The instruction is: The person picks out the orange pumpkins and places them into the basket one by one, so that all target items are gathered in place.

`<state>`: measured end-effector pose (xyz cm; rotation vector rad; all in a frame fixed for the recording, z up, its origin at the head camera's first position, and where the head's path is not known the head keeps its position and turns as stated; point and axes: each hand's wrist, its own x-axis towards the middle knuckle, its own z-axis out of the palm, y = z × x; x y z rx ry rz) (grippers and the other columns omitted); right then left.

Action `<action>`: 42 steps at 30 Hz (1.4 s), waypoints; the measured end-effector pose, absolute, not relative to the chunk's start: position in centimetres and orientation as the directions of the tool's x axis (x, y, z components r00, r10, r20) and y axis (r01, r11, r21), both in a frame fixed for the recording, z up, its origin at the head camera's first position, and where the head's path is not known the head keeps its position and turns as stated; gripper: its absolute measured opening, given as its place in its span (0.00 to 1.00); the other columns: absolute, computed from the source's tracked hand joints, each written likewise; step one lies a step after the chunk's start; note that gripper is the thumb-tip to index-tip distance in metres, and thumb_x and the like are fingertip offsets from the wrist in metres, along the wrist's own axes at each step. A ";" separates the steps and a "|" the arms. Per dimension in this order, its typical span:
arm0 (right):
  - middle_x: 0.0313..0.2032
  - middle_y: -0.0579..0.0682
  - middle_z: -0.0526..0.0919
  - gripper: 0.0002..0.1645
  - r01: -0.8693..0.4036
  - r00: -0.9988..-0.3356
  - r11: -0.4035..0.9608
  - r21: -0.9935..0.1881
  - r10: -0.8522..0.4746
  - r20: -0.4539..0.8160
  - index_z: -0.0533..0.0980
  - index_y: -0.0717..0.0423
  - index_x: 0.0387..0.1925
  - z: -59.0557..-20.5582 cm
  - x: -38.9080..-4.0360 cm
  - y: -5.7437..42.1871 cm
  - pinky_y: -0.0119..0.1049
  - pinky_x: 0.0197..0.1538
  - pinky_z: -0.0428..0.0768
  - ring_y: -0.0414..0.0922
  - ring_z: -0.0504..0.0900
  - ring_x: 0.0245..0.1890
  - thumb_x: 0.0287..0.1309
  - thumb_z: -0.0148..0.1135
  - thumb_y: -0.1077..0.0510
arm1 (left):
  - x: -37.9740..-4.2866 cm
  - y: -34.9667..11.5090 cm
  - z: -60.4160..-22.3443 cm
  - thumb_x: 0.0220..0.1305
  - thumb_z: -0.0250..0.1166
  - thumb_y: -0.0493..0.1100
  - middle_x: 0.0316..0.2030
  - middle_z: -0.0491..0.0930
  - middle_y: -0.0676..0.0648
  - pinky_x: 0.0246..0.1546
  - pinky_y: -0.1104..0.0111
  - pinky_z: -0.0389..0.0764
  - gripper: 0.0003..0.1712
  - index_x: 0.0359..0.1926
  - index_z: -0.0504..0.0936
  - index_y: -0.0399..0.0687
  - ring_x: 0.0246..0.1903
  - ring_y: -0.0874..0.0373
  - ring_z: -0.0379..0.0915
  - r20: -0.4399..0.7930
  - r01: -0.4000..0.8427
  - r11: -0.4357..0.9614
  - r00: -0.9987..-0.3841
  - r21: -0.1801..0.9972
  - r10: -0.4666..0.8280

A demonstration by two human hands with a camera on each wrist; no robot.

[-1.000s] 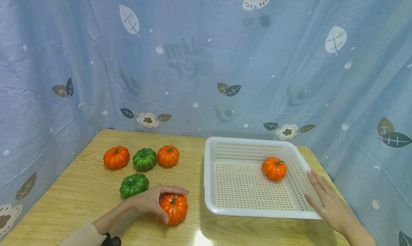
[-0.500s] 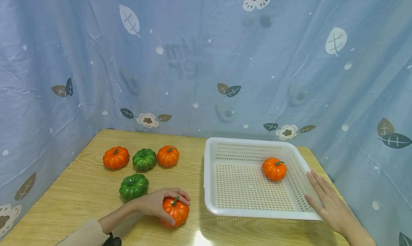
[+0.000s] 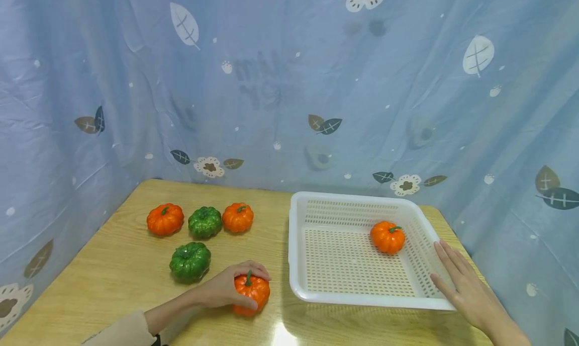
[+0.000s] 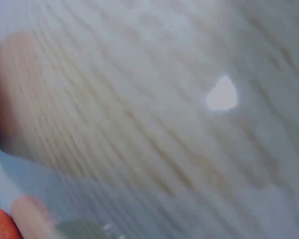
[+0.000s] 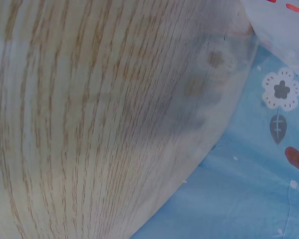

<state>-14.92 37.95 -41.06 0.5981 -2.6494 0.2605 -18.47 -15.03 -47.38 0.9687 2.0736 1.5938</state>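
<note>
In the head view my left hand (image 3: pixel 226 288) grips an orange toy pumpkin (image 3: pixel 254 291) with a green stem, fingers curled over its far side and thumb across its near side. A slice of orange pumpkin (image 4: pixel 1 225) shows at the corner of the left wrist view, beside a fingertip. My right hand (image 3: pixel 468 293) rests with straight fingers on the right rim of a white plastic basket (image 3: pixel 362 299). Inside that basket, towards the right wall, sits another orange pumpkin (image 3: pixel 387 238). Only fingertips (image 5: pixel 298 158) of the right hand appear in the right wrist view.
Left of the basket, a green pumpkin (image 3: pixel 205 222) stands between an orange pumpkin (image 3: pixel 165 219) and a second orange one (image 3: pixel 237 218). Nearer is another green pumpkin (image 3: pixel 190 262). A blue patterned curtain (image 3: pixel 280 84) closes off the wooden table's (image 3: pixel 113 265) back and sides.
My left hand has moved slightly right with the orange pumpkin, and its fingers have closed further round it. The right hand stays at the basket's rim.
</note>
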 end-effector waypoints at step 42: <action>0.75 0.49 0.40 0.42 -0.380 -0.886 0.910 -0.163 -0.308 0.347 0.44 0.55 0.75 -41.1 -14.8 37.9 0.23 0.67 0.26 0.44 0.31 0.74 0.68 0.53 0.54 | -19.6 -14.6 -42.4 0.50 0.75 0.42 0.60 0.69 0.46 0.46 0.62 0.79 0.31 0.56 0.75 0.53 0.56 0.45 0.68 0.174 0.354 0.193 -0.778 0.915 0.604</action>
